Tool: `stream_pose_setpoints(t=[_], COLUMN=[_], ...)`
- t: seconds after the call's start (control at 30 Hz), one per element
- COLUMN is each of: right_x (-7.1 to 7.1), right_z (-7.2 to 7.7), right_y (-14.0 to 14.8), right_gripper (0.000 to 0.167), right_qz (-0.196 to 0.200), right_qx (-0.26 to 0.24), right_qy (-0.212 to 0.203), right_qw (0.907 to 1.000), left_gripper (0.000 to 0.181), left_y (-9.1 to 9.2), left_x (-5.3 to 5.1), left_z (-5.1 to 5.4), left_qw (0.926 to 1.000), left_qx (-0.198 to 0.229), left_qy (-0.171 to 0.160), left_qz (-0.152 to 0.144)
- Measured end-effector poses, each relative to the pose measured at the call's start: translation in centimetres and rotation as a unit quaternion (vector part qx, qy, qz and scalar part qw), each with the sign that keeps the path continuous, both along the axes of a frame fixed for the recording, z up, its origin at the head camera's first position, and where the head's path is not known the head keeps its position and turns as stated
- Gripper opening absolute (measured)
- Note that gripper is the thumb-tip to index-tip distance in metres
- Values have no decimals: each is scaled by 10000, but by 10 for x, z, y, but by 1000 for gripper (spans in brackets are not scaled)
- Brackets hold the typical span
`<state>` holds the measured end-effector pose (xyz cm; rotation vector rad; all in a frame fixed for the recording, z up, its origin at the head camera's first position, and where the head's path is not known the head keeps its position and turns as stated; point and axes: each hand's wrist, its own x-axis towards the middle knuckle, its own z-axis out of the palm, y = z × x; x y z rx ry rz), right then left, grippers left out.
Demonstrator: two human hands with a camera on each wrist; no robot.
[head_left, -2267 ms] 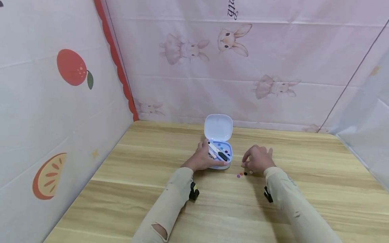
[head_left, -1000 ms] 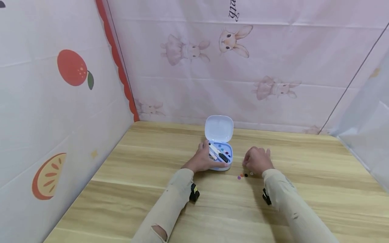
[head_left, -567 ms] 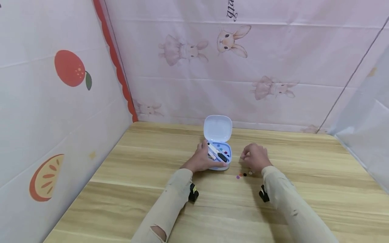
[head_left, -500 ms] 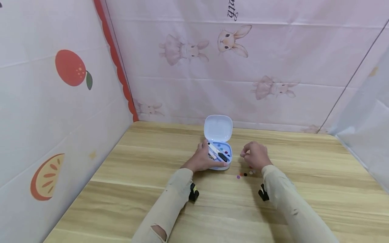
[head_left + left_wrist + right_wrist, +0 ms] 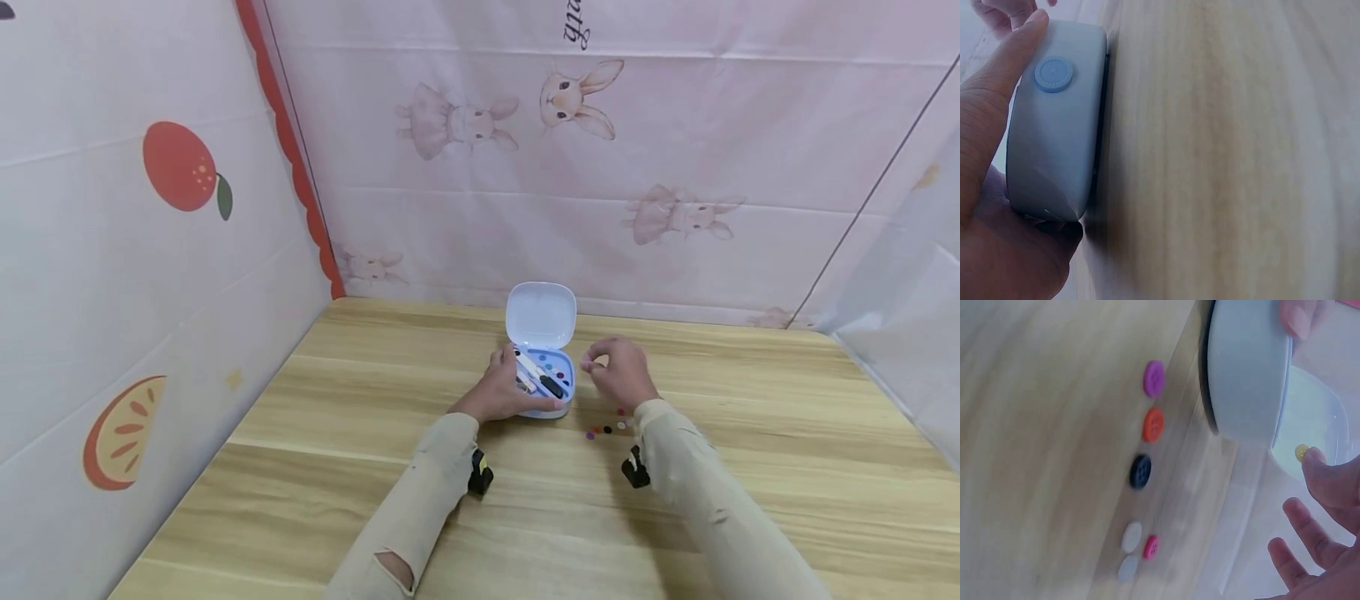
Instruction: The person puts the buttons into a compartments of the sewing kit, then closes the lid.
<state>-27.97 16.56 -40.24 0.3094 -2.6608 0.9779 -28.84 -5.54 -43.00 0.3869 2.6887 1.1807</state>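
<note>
A small blue-and-white sewing box (image 5: 1054, 150) stands on the table with its lid (image 5: 542, 315) raised. My left hand (image 5: 497, 393) grips the box from the left, thumb along the front side. Just right of the box, above the table, my right hand (image 5: 621, 373) pinches a yellow button (image 5: 1302, 452) between its fingertips. Inside the box lie a black-handled tool (image 5: 551, 387) and several small buttons. Loose on the table are a purple button (image 5: 1154, 379), an orange button (image 5: 1153, 425), a black button (image 5: 1140, 472), a pink button (image 5: 1151, 547) and two whitish buttons (image 5: 1132, 537).
The wooden table (image 5: 360, 400) meets a pink rabbit-print backdrop (image 5: 450, 225) behind the box. White sheeting with fruit prints (image 5: 187, 308) hangs along the left side, and pale sheeting (image 5: 900, 267) on the right. A blue round knob (image 5: 1054, 74) juts from the box's front.
My right hand has risen from the loose buttons and moved left toward the box, carrying the yellow button. The pink button has come into sight below it. My left hand stays on the box.
</note>
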Motion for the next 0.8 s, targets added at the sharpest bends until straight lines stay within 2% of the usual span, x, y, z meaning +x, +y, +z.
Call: stream_pose_setpoints(t=[0.2,0.5,0.8], right_x=[-2,-4,-3], right_z=[-2,-6,-7], right_y=[-9,-18,-23], right_gripper=[7,9,12], right_qz=[55,21,-116], right_qx=[184,242,633], right_qy=[180,-94,-172], right_qw=[9997,9997,9978], left_gripper=[135,136,136], left_y=[0,0,-1], left_x=[1,1,1], left_z=[1,0,0], left_qw=[10000,9999,9999], left_qx=[14,47,110], left_qy=[65,78,90], left_qz=[-26,-80,-99])
